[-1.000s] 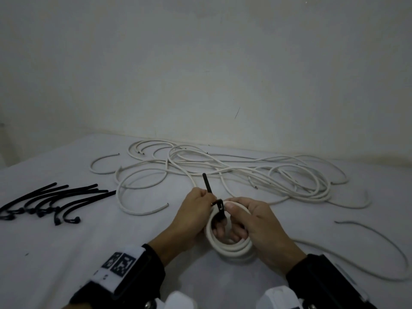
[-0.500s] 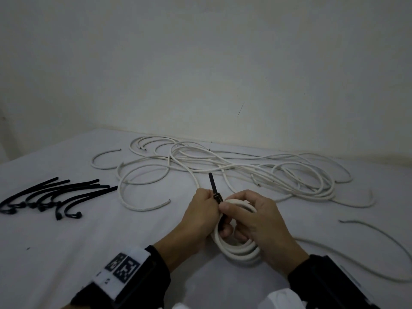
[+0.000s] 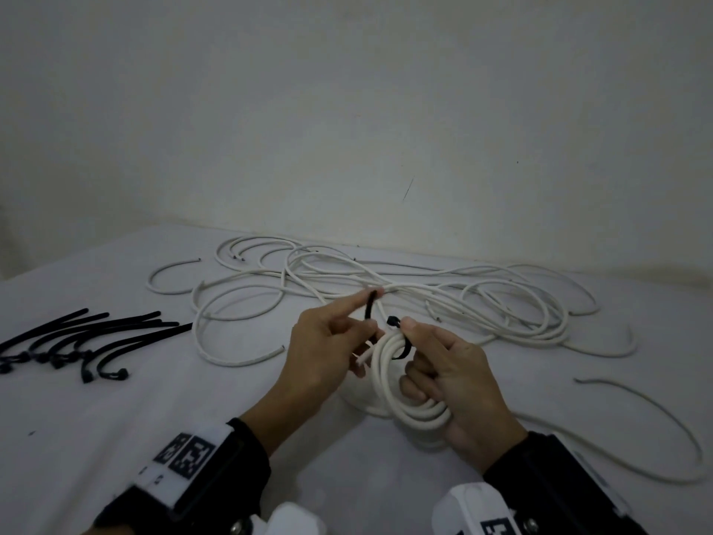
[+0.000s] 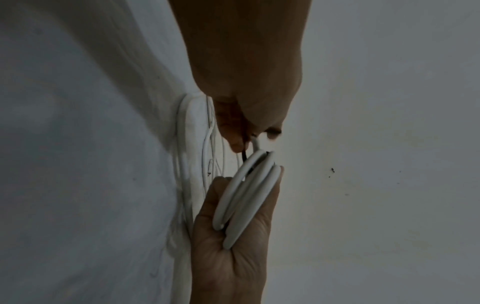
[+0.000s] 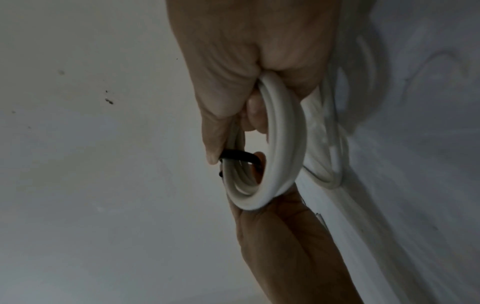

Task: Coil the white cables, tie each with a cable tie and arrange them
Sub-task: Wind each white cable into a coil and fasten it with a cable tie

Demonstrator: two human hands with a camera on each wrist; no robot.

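A small coil of white cable [image 3: 409, 403] stands tilted on edge just above the table, held by my right hand [image 3: 414, 343], whose fingers pass through its middle. A black cable tie [image 3: 401, 351] loops around the coil's top strands, with its head [image 3: 392, 321] by my right thumb. My left hand [image 3: 366, 314] pinches the tie's free tail [image 3: 370, 305], which points up and away. In the right wrist view the tie [image 5: 239, 156] crosses the coil [image 5: 281, 144] under my thumb. The left wrist view shows the coil [image 4: 246, 195] edge-on in the right palm.
A tangle of loose white cables [image 3: 443, 299] sprawls across the table behind my hands. Several spare black cable ties [image 3: 88, 337] lie at the left. One long loose cable [image 3: 656, 415] curves at the right. A plain wall stands close behind the white table [image 3: 154, 418].
The coil has gone from lying flat on the table to being raised and tipped on edge. My left hand has drawn the tie's tail up and leftward, away from the head.
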